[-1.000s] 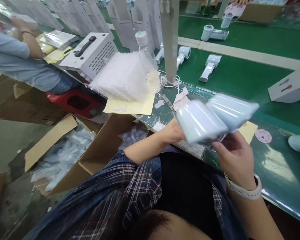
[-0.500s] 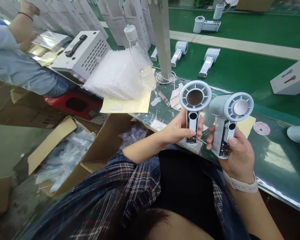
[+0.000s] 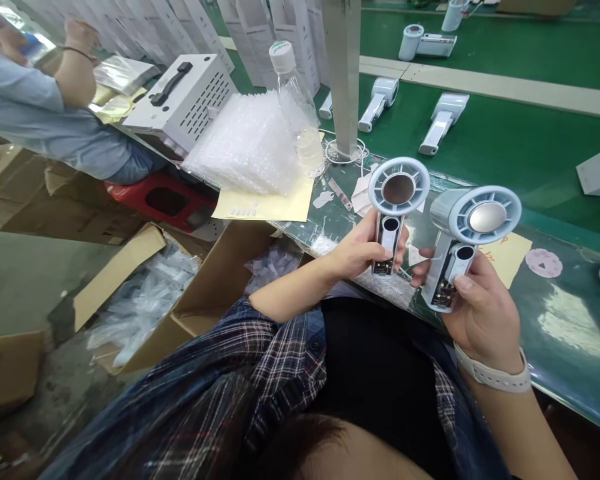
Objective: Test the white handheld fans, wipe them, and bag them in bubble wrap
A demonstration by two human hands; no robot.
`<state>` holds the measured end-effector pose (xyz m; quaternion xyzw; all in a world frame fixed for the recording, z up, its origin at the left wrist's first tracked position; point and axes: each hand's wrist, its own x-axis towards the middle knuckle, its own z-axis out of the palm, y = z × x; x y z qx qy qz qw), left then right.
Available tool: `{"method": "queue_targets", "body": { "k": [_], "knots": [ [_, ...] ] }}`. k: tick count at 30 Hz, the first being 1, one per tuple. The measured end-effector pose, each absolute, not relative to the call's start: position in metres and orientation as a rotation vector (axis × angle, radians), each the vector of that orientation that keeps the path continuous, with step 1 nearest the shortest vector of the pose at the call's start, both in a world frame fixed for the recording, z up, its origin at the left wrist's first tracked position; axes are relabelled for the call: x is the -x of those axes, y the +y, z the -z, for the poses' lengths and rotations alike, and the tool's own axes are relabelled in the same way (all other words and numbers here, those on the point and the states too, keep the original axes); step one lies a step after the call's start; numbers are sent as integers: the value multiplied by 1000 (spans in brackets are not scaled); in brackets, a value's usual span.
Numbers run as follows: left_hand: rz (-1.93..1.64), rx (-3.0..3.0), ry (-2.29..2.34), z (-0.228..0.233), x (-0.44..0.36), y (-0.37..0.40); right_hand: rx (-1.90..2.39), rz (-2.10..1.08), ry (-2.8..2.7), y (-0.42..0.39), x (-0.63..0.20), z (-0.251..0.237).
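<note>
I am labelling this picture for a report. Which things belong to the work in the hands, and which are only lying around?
In hand:
- left hand holds one fan
- right hand holds a second fan

Lying around:
- water bottle
- bubble wrap
- yellow sheet
- white case
- cardboard box

bottle (image 3: 300, 113), post (image 3: 344, 73) block ahead — green belt (image 3: 505, 147) open

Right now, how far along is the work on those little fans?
In hand: the left hand and right hand each hold a handheld fan upright, neither bagged. Apparently ready: a bubble-wrap stack on the bench. Left: more fans lie on the green belt.
</note>
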<state>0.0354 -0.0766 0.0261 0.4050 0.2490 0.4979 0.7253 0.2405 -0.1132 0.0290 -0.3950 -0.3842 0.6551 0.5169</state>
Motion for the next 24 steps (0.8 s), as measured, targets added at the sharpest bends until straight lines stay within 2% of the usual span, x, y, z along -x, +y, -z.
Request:
{"method": "queue_targets", "body": {
  "k": [15, 24],
  "knots": [
    [-1033, -1039, 530, -18, -38, -77, 1032, -1500, -858, -117, -240, -29],
    [-1106, -908, 698, -13, -39, -77, 1009, -1519, -836, -116, -227, -19]
  ]
}}
